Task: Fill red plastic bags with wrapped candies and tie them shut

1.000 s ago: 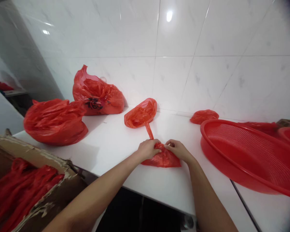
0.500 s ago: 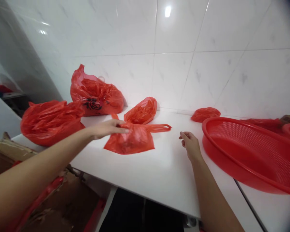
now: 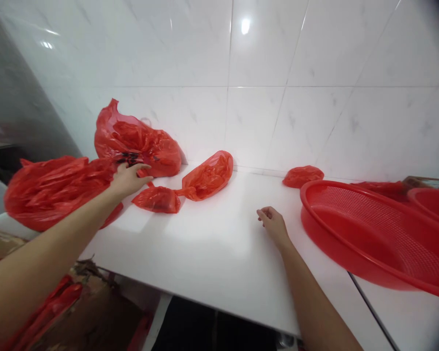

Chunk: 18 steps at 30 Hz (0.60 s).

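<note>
Looking through the head view, I see my left hand (image 3: 128,179), fingers parted, by the small red bag (image 3: 157,200) on the white table (image 3: 204,258); I cannot tell whether they touch. My right hand (image 3: 276,225), fingers curled loosely together, is near the red basket (image 3: 361,235).

bags (image 3: 159,200): on table (image 3: 204,258), before wall (image 3: 256,117) | basket (image 3: 372,229): on table, right | box (image 3: 100,312): front left

Red basket (image 3: 332,251) cut off at right, black marking (image 3: 130,158) partly hidden, contents of the small bag (image 3: 157,200) indistinct.
</note>
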### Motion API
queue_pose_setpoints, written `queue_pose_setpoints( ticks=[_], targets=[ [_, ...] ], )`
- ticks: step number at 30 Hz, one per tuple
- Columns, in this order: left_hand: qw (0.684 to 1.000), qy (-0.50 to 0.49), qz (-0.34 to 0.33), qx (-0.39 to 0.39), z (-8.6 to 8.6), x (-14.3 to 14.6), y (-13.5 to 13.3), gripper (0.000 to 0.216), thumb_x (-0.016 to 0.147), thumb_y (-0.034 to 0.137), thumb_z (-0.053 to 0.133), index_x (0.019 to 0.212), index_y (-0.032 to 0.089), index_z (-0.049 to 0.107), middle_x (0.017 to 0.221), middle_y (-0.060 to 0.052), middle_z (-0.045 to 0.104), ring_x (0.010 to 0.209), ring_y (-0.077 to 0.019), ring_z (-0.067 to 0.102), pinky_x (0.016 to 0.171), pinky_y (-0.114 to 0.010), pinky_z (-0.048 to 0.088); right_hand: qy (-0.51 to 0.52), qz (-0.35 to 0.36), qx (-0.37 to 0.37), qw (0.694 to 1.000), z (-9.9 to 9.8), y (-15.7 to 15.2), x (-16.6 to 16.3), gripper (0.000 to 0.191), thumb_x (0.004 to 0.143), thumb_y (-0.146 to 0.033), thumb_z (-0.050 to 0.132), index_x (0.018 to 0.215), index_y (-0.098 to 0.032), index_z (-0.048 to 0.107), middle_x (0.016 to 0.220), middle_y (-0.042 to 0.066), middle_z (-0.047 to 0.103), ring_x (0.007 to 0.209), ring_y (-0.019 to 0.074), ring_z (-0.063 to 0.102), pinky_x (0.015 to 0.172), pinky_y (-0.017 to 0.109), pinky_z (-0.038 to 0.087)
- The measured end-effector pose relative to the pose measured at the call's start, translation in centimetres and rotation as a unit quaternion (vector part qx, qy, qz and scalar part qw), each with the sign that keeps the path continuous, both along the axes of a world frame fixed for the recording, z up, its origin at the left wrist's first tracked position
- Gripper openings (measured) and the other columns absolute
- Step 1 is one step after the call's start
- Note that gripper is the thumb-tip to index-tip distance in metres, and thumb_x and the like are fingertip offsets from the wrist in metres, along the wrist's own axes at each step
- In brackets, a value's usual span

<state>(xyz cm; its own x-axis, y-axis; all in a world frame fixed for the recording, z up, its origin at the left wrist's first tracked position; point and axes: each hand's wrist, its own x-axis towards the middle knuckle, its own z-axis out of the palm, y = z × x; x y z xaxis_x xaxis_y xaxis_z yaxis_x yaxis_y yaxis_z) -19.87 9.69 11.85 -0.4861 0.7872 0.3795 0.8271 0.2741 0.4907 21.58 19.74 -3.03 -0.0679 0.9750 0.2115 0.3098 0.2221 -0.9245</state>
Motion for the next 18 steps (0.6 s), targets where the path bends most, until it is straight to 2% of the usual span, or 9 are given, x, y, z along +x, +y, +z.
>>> queue_pose_setpoints(
  ticks=[1,3,5,8,11,14,16,18],
  targets=[
    [0.999,0.035,0.003,0.021,-0.1,1.0,0.5,0.046,0.077,0.035,0.064,0.121,0.020,0.060,0.141,-0.014,0.040,0.134,-0.0389,0.029,0.106,-0.061,0.022,-0.008,0.000,0.002,1.000,-0.1,0.0,-0.1,0.032,0.076,-0.051,0.057,0.077,-0.019,0.056,0.068,0.001,0.060,0.060,0.0146,0.052,0.056,0.026,0.038],
    [0.993,0.099,-0.038,0.042,-0.6,3.6,2.0,0.040,0.081,0.033,0.059,0.120,0.022,0.060,0.149,-0.010,0.029,0.139,-0.0347,0.021,0.112,-0.054,0.017,-0.023,0.001,0.005,1.000,-0.2,0.0,-0.3,0.030,0.077,-0.050,0.056,0.076,-0.020,0.056,0.067,0.000,0.060,0.061,0.0146,0.052,0.057,0.026,0.038],
    [0.984,0.135,-0.114,0.020,-1.5,6.7,4.0,0.034,0.083,0.031,0.057,0.116,0.025,0.062,0.142,-0.006,0.041,0.133,-0.0268,0.035,0.111,-0.040,0.026,-0.038,0.002,0.008,0.999,-0.1,-0.1,-0.5,0.030,0.077,-0.050,0.055,0.075,-0.020,0.056,0.067,0.000,0.060,0.061,0.0147,0.052,0.057,0.026,0.038],
    [0.970,0.141,-0.191,-0.046,-3.7,10.3,7.8,0.035,0.085,0.027,0.055,0.120,0.028,0.059,0.125,-0.003,0.057,0.116,-0.0220,0.053,0.101,-0.033,0.040,-0.061,0.002,0.012,0.998,-0.1,-0.3,-0.6,0.028,0.078,-0.048,0.054,0.075,-0.021,0.057,0.067,0.000,0.060,0.060,0.0147,0.051,0.058,0.026,0.037],
    [0.971,0.123,-0.183,-0.097,-6.2,12.2,11.5,0.039,0.087,0.026,0.054,0.126,0.027,0.055,0.129,-0.006,0.054,0.114,-0.0244,0.054,0.097,-0.040,0.043,-0.077,-0.002,0.016,0.997,-0.3,-0.3,-0.4,0.025,0.079,-0.046,0.053,0.075,-0.021,0.056,0.067,-0.001,0.060,0.061,0.0148,0.052,0.059,0.026,0.037],
    [0.970,0.099,-0.162,-0.152,-8.3,12.7,14.1,0.039,0.089,0.032,0.057,0.125,0.019,0.053,0.131,-0.011,0.052,0.112,-0.0262,0.055,0.093,-0.049,0.046,-0.087,-0.004,0.019,0.996,-0.4,-0.1,-0.2,0.024,0.079,-0.044,0.051,0.074,-0.021,0.055,0.067,-0.001,0.061,0.061,0.0150,0.052,0.058,0.026,0.037],
    [0.963,0.088,-0.172,-0.185,-9.2,13.1,15.2,0.035,0.089,0.033,0.058,0.120,0.017,0.056,0.123,-0.010,0.057,0.105,-0.0238,0.058,0.087,-0.046,0.050,-0.089,-0.002,0.020,0.996,-0.5,0.0,-0.3,0.023,0.079,-0.044,0.051,0.074,-0.022,0.055,0.067,-0.001,0.060,0.061,0.0150,0.052,0.058,0.026,0.037],
    [0.956,0.082,-0.201,-0.197,-9.4,13.7,16.0,0.030,0.089,0.033,0.058,0.115,0.017,0.058,0.116,-0.008,0.060,0.100,-0.0217,0.061,0.083,-0.041,0.052,-0.090,0.004,0.024,0.996,-0.5,0.0,-0.4,0.022,0.079,-0.043,0.051,0.075,-0.022,0.056,0.068,-0.001,0.059,0.061,0.0149,0.052,0.059,0.026,0.037]
  ],
)
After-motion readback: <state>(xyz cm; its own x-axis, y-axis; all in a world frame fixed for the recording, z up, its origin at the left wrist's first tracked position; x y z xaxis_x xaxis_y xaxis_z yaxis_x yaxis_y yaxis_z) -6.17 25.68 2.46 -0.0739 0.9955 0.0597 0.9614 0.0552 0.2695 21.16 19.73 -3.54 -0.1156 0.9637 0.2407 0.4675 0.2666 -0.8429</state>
